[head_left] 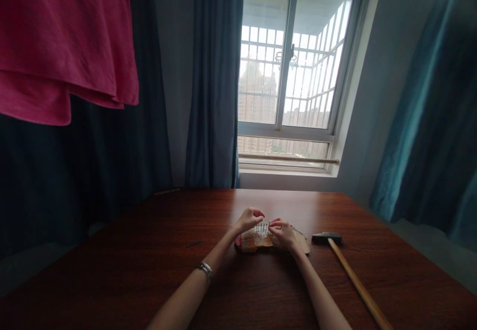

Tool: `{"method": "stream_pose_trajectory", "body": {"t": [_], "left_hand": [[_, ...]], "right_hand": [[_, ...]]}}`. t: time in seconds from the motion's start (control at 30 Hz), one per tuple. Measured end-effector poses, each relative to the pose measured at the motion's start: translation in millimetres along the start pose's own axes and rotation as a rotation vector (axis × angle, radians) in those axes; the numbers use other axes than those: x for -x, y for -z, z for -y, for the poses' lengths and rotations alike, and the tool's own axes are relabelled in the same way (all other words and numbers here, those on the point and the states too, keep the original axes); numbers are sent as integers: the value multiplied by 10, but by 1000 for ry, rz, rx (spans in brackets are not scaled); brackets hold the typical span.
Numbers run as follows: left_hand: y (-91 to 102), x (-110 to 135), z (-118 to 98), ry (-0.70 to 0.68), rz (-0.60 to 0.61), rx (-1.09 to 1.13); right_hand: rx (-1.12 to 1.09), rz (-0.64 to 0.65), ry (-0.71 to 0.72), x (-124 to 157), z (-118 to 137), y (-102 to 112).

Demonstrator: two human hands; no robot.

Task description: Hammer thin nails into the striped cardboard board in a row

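Observation:
A small flat wooden piece (257, 241) with a speckled pink end lies on the dark wooden table (149, 270). A short row of thin upright nails (262, 227) stands in it. My left hand (250, 219) is curled closed at the left end of the row, fingertips beside the nails. My right hand (283, 232) rests on the wooden piece at the right end, fingers pinched together near the last nail. What either pinch holds is too small to make out. A bracelet (205, 269) sits on my left wrist.
A hammer (348, 270) with a dark head and long wooden handle lies to the right of my hands. A loose dark nail (195, 243) lies on the table to the left. Blue curtains flank a window behind; a pink cloth (63, 46) hangs top left.

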State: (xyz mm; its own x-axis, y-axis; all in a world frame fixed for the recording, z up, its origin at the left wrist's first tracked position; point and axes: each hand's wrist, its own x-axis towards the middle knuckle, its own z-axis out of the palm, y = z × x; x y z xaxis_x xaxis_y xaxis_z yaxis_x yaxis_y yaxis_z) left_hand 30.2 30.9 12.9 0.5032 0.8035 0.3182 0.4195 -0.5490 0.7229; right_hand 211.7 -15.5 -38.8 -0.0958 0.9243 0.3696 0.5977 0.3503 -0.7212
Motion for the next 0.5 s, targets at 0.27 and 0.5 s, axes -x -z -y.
{"method": "stream_pose_trajectory", "body": {"t": [0.27,0.5], "left_hand": [[-51,37,-3,-26,51,-22],[-127,50,-59,-97,5,-105]], "right_hand": [[-3,-15,-10,9,-9,-41],[-5,4,-21,13,-11,-37]]}}
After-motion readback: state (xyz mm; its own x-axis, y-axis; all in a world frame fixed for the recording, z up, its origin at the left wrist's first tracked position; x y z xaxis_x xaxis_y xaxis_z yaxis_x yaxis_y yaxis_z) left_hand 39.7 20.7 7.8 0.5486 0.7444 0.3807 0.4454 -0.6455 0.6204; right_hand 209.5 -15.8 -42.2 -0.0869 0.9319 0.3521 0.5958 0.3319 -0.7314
